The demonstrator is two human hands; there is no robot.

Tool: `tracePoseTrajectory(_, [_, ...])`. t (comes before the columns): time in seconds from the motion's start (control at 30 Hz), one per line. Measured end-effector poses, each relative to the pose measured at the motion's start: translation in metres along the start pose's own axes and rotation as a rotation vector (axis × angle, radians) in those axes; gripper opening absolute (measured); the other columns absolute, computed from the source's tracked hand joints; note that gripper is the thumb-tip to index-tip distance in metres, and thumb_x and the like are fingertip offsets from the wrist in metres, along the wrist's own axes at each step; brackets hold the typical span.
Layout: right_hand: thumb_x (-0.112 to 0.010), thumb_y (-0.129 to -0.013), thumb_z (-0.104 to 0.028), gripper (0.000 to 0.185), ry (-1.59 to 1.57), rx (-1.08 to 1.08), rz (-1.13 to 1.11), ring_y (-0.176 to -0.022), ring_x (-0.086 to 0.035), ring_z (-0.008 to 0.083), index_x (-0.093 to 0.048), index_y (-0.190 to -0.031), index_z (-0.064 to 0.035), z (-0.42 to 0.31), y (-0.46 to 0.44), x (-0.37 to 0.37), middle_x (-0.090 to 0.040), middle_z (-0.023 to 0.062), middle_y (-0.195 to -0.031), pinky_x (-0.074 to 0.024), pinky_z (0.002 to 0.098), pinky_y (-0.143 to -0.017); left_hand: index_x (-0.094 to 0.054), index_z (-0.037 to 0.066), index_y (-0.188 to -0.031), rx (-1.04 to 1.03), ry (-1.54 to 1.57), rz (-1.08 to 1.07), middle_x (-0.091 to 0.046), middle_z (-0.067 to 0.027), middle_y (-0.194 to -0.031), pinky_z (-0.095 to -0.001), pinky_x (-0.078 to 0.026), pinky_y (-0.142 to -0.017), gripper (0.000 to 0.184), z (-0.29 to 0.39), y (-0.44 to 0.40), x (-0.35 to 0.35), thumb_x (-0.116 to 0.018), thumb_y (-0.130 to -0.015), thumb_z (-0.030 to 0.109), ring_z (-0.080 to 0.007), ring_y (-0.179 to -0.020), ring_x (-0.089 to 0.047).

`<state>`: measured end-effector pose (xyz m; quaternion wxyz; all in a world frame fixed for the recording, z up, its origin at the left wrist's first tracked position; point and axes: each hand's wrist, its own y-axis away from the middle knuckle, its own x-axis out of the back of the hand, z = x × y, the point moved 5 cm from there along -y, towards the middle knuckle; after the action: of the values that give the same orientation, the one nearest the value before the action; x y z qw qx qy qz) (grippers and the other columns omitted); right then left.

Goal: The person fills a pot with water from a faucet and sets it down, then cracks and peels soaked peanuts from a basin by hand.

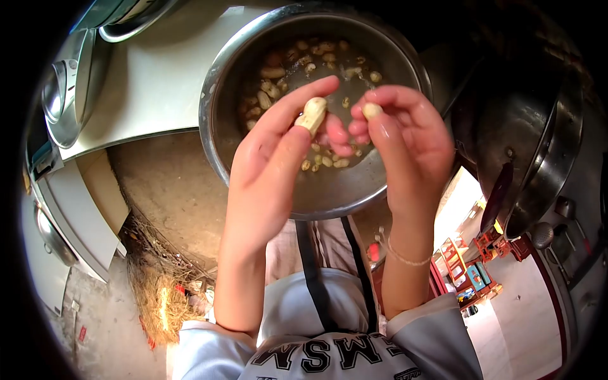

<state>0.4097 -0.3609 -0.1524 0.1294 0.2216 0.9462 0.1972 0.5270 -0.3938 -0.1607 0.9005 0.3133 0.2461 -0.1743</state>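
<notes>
Both my hands are raised over a wide metal basin (218,104) with water in it. Whole peanuts (268,87) float along its left side and back, and smaller pale pieces lie nearer the front. Between thumb and fingers my left hand (269,158) pinches an unshelled peanut (313,114), held upright at an angle. My right hand (411,133) pinches a small pale rounded piece (372,111) that looks like a peanut or part of one, between thumb and forefinger. The two held pieces are apart. The fingers look wet.
A pale tabletop (171,69) is behind and left of the basin, with metal bowls (60,92) at its left. Large dark woks (538,152) stand at the right, with ladles (543,235) near them. Straw and twigs (168,304) lie on the floor at lower left.
</notes>
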Motion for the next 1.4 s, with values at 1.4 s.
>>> tracePoseTrajectory(1.4, [-0.065,-0.068,-0.002,0.013,0.357,0.536,-0.132,-0.069,-0.053,0.0144,-0.056,-0.077,0.0021,-0.047,0.043,-0.036,-0.054,0.0147,-0.082,-0.0432,0.0212,-0.061,-0.046,-0.007,-0.106,-0.333,-0.260,-0.083,-0.049,-0.0157,-0.111,-0.0226,-0.043,-0.077,0.057,0.035,0.041,0.002,-0.067,-0.071,0.033,-0.0143,-0.091,-0.052])
